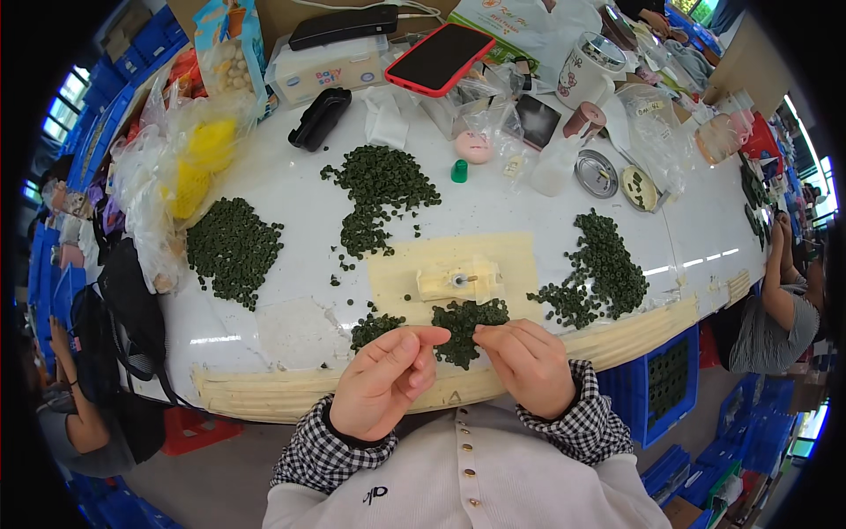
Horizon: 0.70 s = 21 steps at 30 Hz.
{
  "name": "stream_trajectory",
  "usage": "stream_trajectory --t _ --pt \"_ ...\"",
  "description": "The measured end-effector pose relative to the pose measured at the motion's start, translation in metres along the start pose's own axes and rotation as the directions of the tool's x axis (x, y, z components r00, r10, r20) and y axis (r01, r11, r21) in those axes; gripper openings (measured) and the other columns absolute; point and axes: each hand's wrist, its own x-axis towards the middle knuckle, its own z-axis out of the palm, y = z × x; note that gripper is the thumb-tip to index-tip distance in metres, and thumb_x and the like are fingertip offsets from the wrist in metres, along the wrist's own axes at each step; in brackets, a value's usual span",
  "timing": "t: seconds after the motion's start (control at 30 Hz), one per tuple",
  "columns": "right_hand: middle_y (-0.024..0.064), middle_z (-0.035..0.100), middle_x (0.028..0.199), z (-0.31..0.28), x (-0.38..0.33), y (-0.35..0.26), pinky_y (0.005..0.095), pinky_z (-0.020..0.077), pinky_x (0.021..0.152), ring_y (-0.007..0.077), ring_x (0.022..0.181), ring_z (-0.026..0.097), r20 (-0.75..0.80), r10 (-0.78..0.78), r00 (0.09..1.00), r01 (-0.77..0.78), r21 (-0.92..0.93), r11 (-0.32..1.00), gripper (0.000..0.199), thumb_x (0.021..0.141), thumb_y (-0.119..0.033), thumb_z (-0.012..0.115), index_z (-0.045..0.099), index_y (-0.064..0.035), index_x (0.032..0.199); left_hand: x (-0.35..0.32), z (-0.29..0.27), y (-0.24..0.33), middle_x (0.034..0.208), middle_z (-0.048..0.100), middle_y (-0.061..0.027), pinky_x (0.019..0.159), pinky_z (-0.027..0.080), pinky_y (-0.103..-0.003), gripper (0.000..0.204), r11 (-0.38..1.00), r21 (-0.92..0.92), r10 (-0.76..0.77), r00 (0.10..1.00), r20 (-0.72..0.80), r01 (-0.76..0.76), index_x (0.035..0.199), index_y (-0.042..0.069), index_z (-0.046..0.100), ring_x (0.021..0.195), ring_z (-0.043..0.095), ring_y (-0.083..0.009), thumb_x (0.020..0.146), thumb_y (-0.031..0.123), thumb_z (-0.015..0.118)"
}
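My left hand is closed near the table's front edge, its thumb against the bent index finger; whatever it may hold is hidden. Close to its right, my right hand pinches thumb and fingertips together, and anything between them is too small to name. A small pile of dark green button-like pieces lies between and just beyond my hands. Beside my left hand is a smaller heap of the same pieces. Beyond the fingers, a small tape-wrapped block with a metal pin sits on a yellowish taped patch.
Larger green heaps lie at left, far middle and right. Farther back are a red-edged phone, a black case, a mug and plastic bags. A blue crate stands below the table's right edge.
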Motion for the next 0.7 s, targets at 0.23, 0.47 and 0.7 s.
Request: stream_trajectory --t 0.23,0.47,0.7 --pt "0.0086 0.061 0.085 -0.008 0.004 0.001 0.0313 0.0513 0.064 0.0230 0.075 0.061 0.018 0.009 1.000 -0.009 -0.009 1.000 0.023 0.068 0.003 0.064 0.063 -0.0001 0.090 0.000 0.001 -0.002 0.084 0.056 -0.0015 0.064 0.040 -0.020 0.023 0.998 0.060 0.023 0.997 -0.069 -0.019 0.115 -0.001 0.057 0.071 0.047 -0.0082 0.096 0.012 0.051" --pt "0.0090 0.062 0.084 -0.006 0.000 -0.002 0.0319 0.0516 0.063 0.0233 0.074 0.061 -0.007 0.089 0.996 -0.089 0.052 0.995 0.021 0.073 0.003 0.066 0.065 -0.0006 0.094 0.000 -0.011 -0.005 0.084 0.058 -0.0053 0.058 0.038 -0.020 0.010 0.999 0.003 0.037 0.999 -0.021 -0.037 0.101 0.002 0.056 0.067 0.047 -0.0083 0.095 0.010 0.052" --pt "0.0104 0.066 0.085 -0.011 0.006 -0.007 0.0296 0.0524 0.063 0.0229 0.073 0.064 -0.013 0.172 0.985 -0.166 0.207 0.964 0.020 0.075 0.006 0.066 0.067 -0.0006 0.094 0.000 -0.011 -0.005 0.094 0.065 -0.0091 0.058 0.038 -0.020 0.018 0.999 0.020 0.037 0.998 -0.048 -0.036 0.110 0.002 0.059 0.066 0.046 -0.0074 0.094 0.008 0.053"
